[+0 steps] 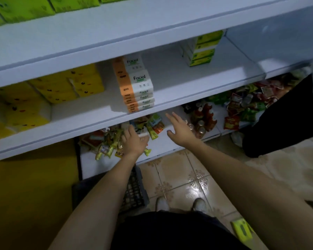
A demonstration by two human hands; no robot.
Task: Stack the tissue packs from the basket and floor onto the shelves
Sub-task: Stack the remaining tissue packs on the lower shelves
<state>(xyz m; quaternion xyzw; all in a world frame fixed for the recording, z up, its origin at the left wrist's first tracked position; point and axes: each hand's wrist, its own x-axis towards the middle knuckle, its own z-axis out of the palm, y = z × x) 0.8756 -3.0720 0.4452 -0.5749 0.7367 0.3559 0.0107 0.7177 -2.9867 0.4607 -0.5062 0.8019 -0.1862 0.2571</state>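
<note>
While right hand [179,130] spreads wide near Facial packs [141,87], left hand [134,140] grip unclear (snack packets [107,143] behind).

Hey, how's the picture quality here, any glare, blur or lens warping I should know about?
Head view: dim overall; the shelf edge bows from wide-angle distortion; glare on the floor tiles; the snack packets under the shelf are shadowed and soft; print on the Facial tissue packs is legible; the left hand and right hand look slightly blurred.
</note>
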